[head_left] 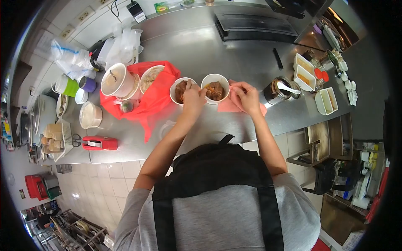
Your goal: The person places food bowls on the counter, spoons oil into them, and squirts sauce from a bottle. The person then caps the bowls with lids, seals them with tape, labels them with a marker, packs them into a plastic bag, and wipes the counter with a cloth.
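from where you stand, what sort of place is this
Probably a commercial kitchen, perhaps handling takeaway: a long metal counter, two white bowls of what looks like meat, and a red plastic bag around white tubs.

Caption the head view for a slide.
Left hand at one round white bowl of brown meat, right hand beside another.

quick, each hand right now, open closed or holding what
Left hand: at the left bowl's right rim; open or closed cannot be told.
Right hand: fingers curled over the pink cloth; any hold cannot be told.
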Motion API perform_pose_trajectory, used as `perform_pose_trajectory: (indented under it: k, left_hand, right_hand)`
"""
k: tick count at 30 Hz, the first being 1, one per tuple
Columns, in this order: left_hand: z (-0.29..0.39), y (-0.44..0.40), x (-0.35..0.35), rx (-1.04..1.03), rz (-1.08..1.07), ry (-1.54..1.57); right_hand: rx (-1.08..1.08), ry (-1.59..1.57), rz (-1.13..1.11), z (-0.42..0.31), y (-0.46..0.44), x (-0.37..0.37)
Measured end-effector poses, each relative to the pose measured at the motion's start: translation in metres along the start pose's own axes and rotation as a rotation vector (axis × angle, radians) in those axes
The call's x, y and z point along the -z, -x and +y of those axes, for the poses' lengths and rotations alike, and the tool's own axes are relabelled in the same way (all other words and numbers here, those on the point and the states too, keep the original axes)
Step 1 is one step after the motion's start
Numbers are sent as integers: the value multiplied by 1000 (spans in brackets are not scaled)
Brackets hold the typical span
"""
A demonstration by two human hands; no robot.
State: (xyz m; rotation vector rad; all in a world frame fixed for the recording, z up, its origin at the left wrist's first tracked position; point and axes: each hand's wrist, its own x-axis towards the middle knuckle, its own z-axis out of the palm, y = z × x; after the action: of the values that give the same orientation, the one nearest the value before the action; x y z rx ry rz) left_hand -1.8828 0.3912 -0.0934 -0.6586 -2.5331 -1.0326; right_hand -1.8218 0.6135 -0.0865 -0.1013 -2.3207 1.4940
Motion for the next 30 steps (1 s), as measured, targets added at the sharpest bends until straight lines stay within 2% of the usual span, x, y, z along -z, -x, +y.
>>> perform_pose_trajectory:
  k: [1,3,6,9,12,18,30]
  left_hand:
    - [11,0,5,16,74,23]
    - [38,2,17,40,221,73]
    - [48,8,38,174,-128,-40]
    - [40,8,43,-147,-93,-274]
    - [24,0,46,-373,-146,-384]
    - [11,-4,34,-578,-216,-240]
    - [25,9,32,-494,-180,-168]
  right_hand:
    - [111,19,15,1,1,-8]
    - [64,-9,55,-10,12,-15]
    - [-36,-121,113,-14,22,-24]
    - [-5,-64,156,-17,26,-27]
    - [46,-1,184,-21,28,-28]
    - [23,-39,238,-23,37,-42]
    - [18,-57,150,-37,67,-40]
